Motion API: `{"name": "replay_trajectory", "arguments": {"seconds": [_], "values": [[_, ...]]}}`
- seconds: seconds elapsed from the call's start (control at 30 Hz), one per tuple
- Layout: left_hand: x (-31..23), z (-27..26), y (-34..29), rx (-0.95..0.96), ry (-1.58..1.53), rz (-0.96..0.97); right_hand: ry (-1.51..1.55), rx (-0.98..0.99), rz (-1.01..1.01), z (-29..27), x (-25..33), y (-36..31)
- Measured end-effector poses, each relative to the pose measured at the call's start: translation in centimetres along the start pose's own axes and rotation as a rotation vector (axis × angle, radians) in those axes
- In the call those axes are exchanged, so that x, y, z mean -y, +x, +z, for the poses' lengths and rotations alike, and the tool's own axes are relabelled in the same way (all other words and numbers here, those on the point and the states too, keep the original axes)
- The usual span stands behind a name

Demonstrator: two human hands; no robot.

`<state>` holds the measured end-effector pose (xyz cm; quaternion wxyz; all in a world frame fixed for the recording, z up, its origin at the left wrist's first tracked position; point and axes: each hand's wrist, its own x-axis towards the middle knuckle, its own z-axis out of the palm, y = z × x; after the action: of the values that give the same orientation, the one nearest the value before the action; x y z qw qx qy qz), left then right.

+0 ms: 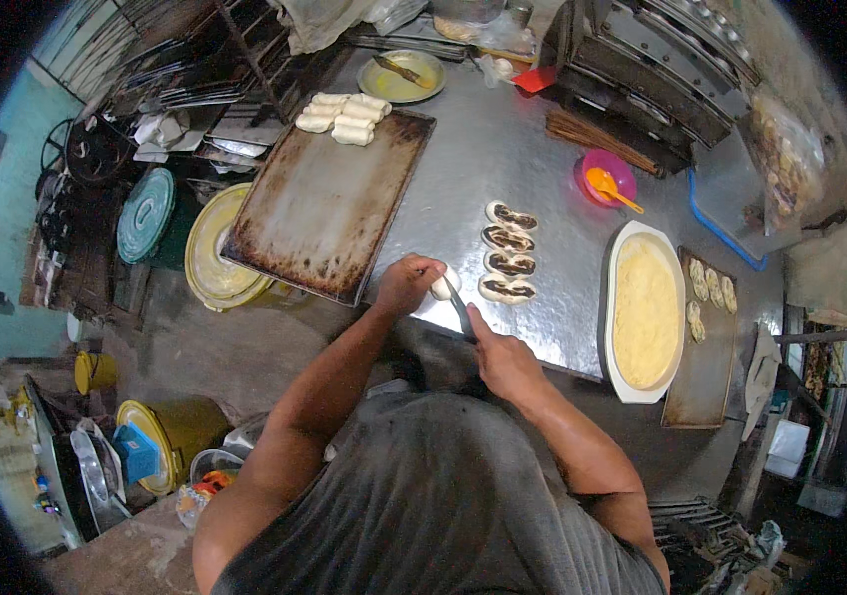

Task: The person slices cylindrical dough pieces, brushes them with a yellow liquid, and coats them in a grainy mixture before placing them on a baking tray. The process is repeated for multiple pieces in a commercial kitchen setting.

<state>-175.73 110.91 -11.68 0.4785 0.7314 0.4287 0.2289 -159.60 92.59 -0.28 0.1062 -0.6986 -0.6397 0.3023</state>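
My left hand (410, 286) is closed at the near edge of the metal table, its fingertips gripping the side of a small white dough roll (443, 288). A knife (461, 309) is in my right hand (508, 362), with the fingers wrapped round its handle and the blade against the dough roll. Just right of the blade, several cut dough pieces with dark filling (510, 264) lie in a column on the table. Whether the blade has gone into the roll cannot be made out.
On the left, a scorched baking tray (329, 213) bears several pale rolls (344, 116). Behind it is a plate with a brush (401, 71). To the right are a pink bowl (606, 177), a white oval dish of yellow filling (650, 312) and another tray (696, 387) with shaped dough.
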Motion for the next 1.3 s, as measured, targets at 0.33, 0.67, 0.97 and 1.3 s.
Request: {"name": "replay_trajectory", "arguments": {"seconds": [0.33,0.67,0.97,1.3], "values": [[-0.9,-0.7,-0.3,-0.007,0.054,0.105,-0.093,0.093,0.085,-0.2,2.6,1.8],[-0.2,-0.3,0.6,-0.021,0.114,0.104,-0.069,0.284,0.227,-0.9,3.7,4.1],[-1.1,-0.3,-3.0,-0.004,0.252,0.381,0.201,0.055,0.181,0.6,-4.0,-4.6],[-7.6,2.5,-3.3,0.514,-0.558,-0.284,0.835,-0.420,0.104,3.6,-7.4,-1.5]]}}
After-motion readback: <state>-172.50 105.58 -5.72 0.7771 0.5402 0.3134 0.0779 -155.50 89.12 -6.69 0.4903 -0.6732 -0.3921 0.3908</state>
